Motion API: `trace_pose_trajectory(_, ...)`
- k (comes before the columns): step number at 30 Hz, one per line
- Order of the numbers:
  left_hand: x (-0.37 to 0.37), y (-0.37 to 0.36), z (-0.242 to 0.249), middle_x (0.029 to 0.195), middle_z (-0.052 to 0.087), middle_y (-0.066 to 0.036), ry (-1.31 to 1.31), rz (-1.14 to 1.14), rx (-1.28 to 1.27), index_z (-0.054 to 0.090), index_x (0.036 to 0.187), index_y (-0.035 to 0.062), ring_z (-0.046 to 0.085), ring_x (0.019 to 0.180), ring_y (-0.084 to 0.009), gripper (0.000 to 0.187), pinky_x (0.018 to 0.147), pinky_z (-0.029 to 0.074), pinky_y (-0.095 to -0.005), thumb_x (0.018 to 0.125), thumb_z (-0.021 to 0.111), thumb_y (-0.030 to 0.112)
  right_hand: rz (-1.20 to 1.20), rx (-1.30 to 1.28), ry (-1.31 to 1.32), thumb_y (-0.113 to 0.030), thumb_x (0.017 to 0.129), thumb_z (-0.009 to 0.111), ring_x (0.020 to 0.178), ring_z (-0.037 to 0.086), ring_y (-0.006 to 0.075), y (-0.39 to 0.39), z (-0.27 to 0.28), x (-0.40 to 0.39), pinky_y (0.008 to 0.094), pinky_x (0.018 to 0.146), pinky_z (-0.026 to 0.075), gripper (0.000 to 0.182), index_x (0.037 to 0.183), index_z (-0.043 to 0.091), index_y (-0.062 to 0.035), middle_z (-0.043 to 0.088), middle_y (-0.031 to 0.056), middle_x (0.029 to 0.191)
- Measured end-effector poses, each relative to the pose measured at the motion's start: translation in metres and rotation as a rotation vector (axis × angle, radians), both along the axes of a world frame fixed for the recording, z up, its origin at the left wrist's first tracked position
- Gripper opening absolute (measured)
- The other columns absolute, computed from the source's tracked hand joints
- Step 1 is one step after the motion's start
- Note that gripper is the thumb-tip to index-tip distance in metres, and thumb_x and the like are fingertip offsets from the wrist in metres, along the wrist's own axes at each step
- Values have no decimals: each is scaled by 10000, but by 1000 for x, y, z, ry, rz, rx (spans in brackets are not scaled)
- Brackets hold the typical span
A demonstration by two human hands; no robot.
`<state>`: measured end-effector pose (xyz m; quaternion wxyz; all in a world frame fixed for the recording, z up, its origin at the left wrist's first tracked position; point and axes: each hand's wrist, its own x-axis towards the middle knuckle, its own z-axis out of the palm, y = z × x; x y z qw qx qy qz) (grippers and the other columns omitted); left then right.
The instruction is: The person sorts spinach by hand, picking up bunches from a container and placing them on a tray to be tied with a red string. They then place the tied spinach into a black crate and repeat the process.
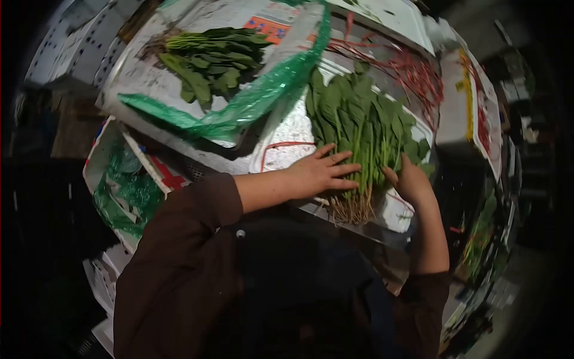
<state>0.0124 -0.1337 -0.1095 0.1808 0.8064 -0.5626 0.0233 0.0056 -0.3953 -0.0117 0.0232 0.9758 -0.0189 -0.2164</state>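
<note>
A large bunch of leafy greens [353, 119], which looks like spinach, lies on a white foam lid [287, 157], with its leaves away from me and its brown roots [351, 208] toward me. My left hand [323, 173] rests flat across the stems from the left, its fingers spread. At the right edge of the bunch is my right hand [411, 180], touching the leaves with thumb and forefinger apart; its other fingers are partly hidden. A red tie [287, 144] runs over the lid and passes beneath the greens.
A smaller bunch of greens [212, 60] lies on a white surface edged with green plastic film [263, 99]. Loose red ties [412, 78] are heaped at the back right. A foam box [457, 107] stands to the right, and a box with green plastic [128, 185] to the left.
</note>
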Motion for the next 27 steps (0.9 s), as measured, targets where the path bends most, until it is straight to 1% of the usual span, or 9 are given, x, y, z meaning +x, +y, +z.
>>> trace_pose_trajectory(4, -6, 36, 9, 1481, 266, -49, 136, 44, -77, 345, 1382, 243, 240, 1375, -293, 636, 1095, 243, -497, 803, 570, 104, 43, 286, -178, -394, 851, 616, 931, 618, 399, 42, 38, 30, 437, 806, 484, 646, 1281, 437, 53, 621, 274, 1020)
trace_pose_trajectory(6, -14, 63, 15, 1416, 360, -85, 250, 134, -254, 430, 1314, 155, 325, 1324, -300, 577, 1050, 323, -444, 773, 632, 155, 25, 411, -140, -339, 842, 643, 1006, 593, 398, 83, 48, 56, 422, 853, 469, 645, 1308, 409, 41, 597, 273, 1093)
trace_pose_trajectory(8, -19, 96, 23, 1301, 481, -98, 278, 244, -448, 527, 1210, 106, 445, 1224, -304, 452, 982, 396, -408, 774, 643, 138, 449, 480, -437, -322, 825, 665, 1096, 540, 410, 131, 46, 87, 413, 906, 440, 687, 1329, 368, 39, 544, 291, 1178)
trace_pose_trajectory(10, -28, 131, 30, 1261, 507, -104, 316, 376, -523, 546, 1183, 94, 479, 1180, -302, 418, 958, 412, -404, 782, 655, 140, 455, 549, -264, -284, 828, 675, 1286, 394, 333, 205, 61, 118, 373, 1035, 329, 741, 1380, 295, 32, 416, 258, 1356)
trace_pose_trajectory(15, -60, 222, 39, 1147, 576, -128, 359, 726, -740, 598, 1110, 57, 547, 1082, -299, 342, 910, 448, -370, 773, 655, 46, 679, 672, -312, -458, 703, 746, 1232, 407, 409, 359, -4, 230, 396, 1005, 360, 970, 1358, 262, 70, 423, 290, 1309)
trace_pose_trajectory(20, -87, 286, 26, 1235, 535, -106, 662, 1064, -988, 549, 1194, 60, 523, 1144, -231, 390, 948, 415, -323, 816, 641, 87, 636, 418, -309, -604, 637, 731, 1297, 325, 399, 466, -54, 289, 406, 1045, 321, 1105, 1375, 243, 58, 361, 270, 1371)
trace_pose_trajectory(21, -85, 294, 25, 1235, 535, -106, 659, 1071, -997, 549, 1194, 60, 523, 1144, -231, 390, 948, 415, -323, 816, 641, 87, 571, 385, -275, -631, 632, 717, 1309, 307, 395, 477, -62, 300, 411, 1050, 313, 1125, 1382, 232, 53, 350, 269, 1380)
trace_pose_trajectory(23, -73, 305, 24, 1360, 430, -127, 946, 976, -1354, 392, 1352, 46, 407, 1274, -234, 547, 1003, 366, -326, 852, 607, 99, 511, 343, -241, -658, 626, 703, 1321, 288, 391, 492, -72, 313, 416, 1056, 305, 1146, 1388, 221, 49, 340, 268, 1389)
trace_pose_trajectory(27, 3, 326, 31, 1459, 267, -154, 1180, 844, -1649, 183, 1447, 44, 230, 1370, -272, 740, 1071, 263, -359, 851, 602, 169, 454, 326, -90, -662, 584, 732, 1270, 384, 387, 501, -99, 328, 392, 1020, 359, 1215, 1393, 175, 54, 384, 273, 1365)
